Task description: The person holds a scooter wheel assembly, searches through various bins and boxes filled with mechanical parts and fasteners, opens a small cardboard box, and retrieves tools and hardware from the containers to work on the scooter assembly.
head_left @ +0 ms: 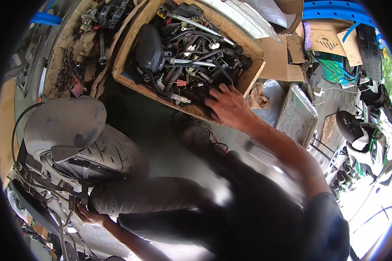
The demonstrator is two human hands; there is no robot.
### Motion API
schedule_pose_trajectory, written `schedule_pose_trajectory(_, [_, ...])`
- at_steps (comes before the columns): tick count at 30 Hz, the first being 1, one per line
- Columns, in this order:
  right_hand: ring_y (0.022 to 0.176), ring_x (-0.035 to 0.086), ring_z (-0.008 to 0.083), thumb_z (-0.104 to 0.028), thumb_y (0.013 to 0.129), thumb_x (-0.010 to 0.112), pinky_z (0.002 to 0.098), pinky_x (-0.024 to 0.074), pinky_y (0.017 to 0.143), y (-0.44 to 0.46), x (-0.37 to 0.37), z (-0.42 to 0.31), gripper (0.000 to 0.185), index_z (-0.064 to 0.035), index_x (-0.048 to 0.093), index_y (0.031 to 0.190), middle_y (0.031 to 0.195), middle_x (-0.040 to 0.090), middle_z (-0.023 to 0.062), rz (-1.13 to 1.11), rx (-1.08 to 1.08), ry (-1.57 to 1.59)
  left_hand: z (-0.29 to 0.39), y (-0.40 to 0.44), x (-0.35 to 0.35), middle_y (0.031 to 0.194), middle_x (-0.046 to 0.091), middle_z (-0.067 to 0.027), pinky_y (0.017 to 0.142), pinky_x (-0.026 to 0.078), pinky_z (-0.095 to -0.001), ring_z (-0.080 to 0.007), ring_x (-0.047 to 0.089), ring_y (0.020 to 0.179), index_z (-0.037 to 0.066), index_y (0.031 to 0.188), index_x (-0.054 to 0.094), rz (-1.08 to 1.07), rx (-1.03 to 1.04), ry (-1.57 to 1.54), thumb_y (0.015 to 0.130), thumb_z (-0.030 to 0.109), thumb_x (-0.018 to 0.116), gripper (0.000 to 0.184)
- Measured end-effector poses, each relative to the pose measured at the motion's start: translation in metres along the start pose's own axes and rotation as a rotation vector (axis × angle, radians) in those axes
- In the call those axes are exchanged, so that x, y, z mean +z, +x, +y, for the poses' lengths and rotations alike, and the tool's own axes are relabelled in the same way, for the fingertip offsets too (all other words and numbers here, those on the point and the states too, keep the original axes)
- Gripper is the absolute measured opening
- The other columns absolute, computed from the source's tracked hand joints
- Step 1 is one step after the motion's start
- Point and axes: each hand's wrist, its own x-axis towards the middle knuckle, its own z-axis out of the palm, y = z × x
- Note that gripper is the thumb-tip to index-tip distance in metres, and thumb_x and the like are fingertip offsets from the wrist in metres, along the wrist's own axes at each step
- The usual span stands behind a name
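A cardboard box (189,111) full of metal rods, wires, connectors and dark parts fills the upper middle. My right hand (226,104) reaches over its near right edge, fingers bent down among the dark parts; what the fingertips hold, if anything, is hidden. Inside the box, to the left, lies a black rounded mirror-like part (150,48). At the lower left, my left hand (89,215) is against a dark bracket (76,201) on a motorcycle frame, beside a tyre (117,150) under a dusty grey fender (65,126). Its fingers are curled at the bracket and partly hidden.
Left of the box, a second carton (59,56) contains metal parts and chains. A metal tray (296,108) leans at the right, below opened cardboard (274,56). Farther right stands a white and green motorcycle (363,143). My dark-clothed legs cross the lower middle.
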Motion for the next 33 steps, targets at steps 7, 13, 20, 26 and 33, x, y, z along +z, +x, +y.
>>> schedule_pose_trajectory(7, [0.108,0.049,0.0274,-0.027,0.074,0.072,0.0496,0.0374,0.097,-0.002,-0.037,0.017,0.016,-0.0133,0.073,0.082,0.096,0.060,0.0021,0.048,0.147,-0.067,0.008,-0.003,-0.002,0.105,0.063,-0.0226,0.084,0.050,-0.0434,-0.0334,0.062,0.094,-0.009,0.107,0.064,0.000,0.001,0.040,0.100,0.027,0.041,0.043])
schedule_pose_trajectory(13, [0.095,0.061,0.0258,-0.025,0.075,0.071,0.0487,0.0427,0.092,0.034,-0.015,0.003,0.035,-0.0126,0.064,0.107,0.096,0.065,0.0068,0.083,0.074,0.199,0.009,-0.005,-0.002,0.106,0.063,-0.0226,0.084,0.050,-0.0435,-0.0331,0.062,0.094,-0.009,0.106,0.064,-0.020,0.292,0.267,0.100,0.027,0.040,0.044])
schedule_pose_trajectory(20, [0.080,0.068,0.0279,-0.027,0.077,0.070,0.0392,0.0459,0.080,0.020,-0.019,-0.007,0.032,-0.0108,0.065,0.103,0.077,0.069,0.0126,-0.265,0.238,0.079,0.004,-0.002,0.000,0.107,0.063,-0.0229,0.084,0.050,-0.0443,-0.0340,0.062,0.095,-0.007,0.107,0.064,-0.013,-0.032,0.029,0.101,0.029,0.040,0.044])
schedule_pose_trajectory(26, [0.077,0.068,0.0340,-0.032,0.082,0.068,0.0444,0.0506,0.078,-0.001,-0.019,0.005,0.030,-0.0097,0.066,0.102,0.075,0.068,0.0135,-0.321,0.058,0.013,-0.006,-0.005,-0.005,0.107,0.063,-0.0234,0.084,0.050,-0.0449,-0.0356,0.062,0.095,-0.006,0.108,0.064,-0.017,0.252,0.266,0.101,0.030,0.040,0.044])
schedule_pose_trajectory(33, [0.074,0.068,0.0370,-0.031,0.082,0.067,0.0460,0.0545,0.066,0.045,-0.018,-0.005,0.042,-0.0085,0.055,0.116,0.075,0.068,0.0173,-0.224,0.257,0.148,-0.009,-0.002,-0.004,0.106,0.063,-0.0236,0.082,0.051,-0.0449,-0.0348,0.062,0.096,-0.007,0.109,0.063,-0.025,0.185,0.160,0.100,0.029,0.043,0.043])
